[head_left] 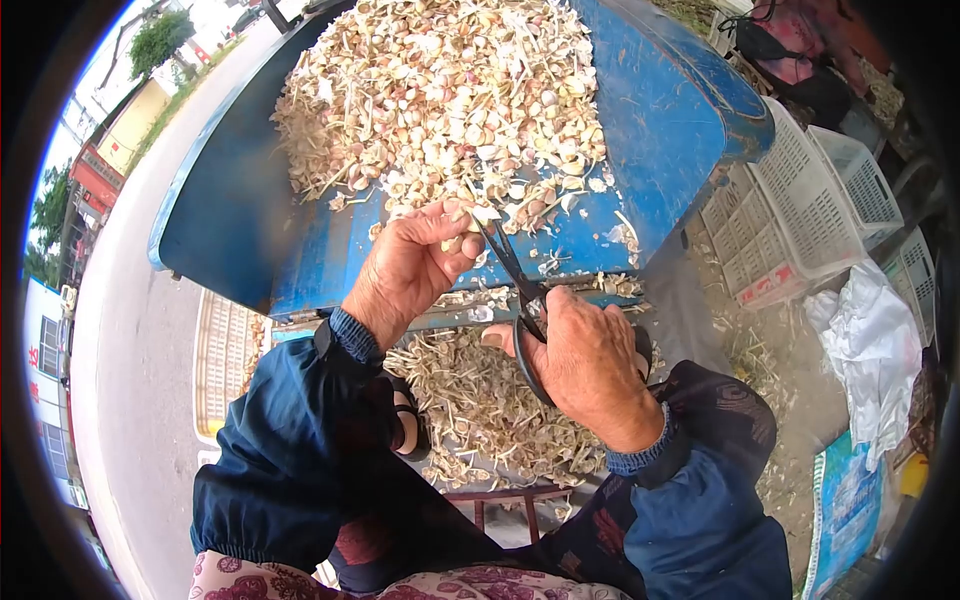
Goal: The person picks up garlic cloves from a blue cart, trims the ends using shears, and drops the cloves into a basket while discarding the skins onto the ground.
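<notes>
My left hand (pixel 412 262) pinches a small pale piece of garlic (pixel 484 213) between thumb and fingers. Black-handled scissors (pixel 512 266) are in my right hand (pixel 597 366), with its fingers through the handle loops. The blades point up and to the left, and their tips meet the garlic at my left fingertips. How far the blades are apart is hard to make out. Just beyond both hands, a large heap of garlic (pixel 450 90) with dry stalks and skins lies on a blue metal cart bed (pixel 655 120).
Cut stalks and skins (pixel 500 400) cover the ground between my feet. White plastic crates (pixel 790 200) stand at the right, near a white plastic bag (pixel 868 340) and a blue printed sack (pixel 845 510). Another crate (pixel 212 350) sits left, beside the road. The cart's raised sides flank the heap.
</notes>
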A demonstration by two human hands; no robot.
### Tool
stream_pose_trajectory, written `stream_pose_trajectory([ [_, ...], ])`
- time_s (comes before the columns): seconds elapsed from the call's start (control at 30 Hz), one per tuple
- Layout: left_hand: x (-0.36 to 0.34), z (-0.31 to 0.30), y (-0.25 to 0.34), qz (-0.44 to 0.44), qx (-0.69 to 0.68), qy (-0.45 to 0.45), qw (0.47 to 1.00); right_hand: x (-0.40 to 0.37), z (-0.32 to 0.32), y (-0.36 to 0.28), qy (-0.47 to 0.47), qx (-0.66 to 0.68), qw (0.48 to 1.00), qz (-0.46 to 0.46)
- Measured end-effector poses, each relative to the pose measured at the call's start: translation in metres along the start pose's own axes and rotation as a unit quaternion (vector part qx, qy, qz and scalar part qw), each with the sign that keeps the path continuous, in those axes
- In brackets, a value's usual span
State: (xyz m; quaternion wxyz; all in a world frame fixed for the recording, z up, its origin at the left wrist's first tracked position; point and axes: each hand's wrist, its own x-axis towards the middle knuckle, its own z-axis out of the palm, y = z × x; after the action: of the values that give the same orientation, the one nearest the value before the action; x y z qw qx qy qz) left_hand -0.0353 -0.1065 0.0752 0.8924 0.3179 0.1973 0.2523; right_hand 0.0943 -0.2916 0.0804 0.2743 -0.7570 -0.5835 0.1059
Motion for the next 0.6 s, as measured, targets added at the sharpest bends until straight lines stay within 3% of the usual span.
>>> stream_pose_trajectory([
  [0.33,0.000,0.004,-0.012,0.013,0.034,-0.025,0.999,-0.001,-0.006,0.004,-0.043,0.102,0.994,0.018],
  [0.43,-0.002,0.007,-0.015,0.033,0.043,-0.030,0.998,-0.003,0.000,0.006,-0.019,0.119,0.993,-0.001],
  [0.53,-0.006,0.012,-0.020,0.034,0.035,0.024,0.999,-0.005,-0.001,-0.003,-0.029,0.076,0.996,0.031],
  [0.6,-0.008,0.010,-0.025,0.022,0.048,0.004,0.999,-0.005,0.006,0.005,-0.044,0.212,0.976,0.024],
])
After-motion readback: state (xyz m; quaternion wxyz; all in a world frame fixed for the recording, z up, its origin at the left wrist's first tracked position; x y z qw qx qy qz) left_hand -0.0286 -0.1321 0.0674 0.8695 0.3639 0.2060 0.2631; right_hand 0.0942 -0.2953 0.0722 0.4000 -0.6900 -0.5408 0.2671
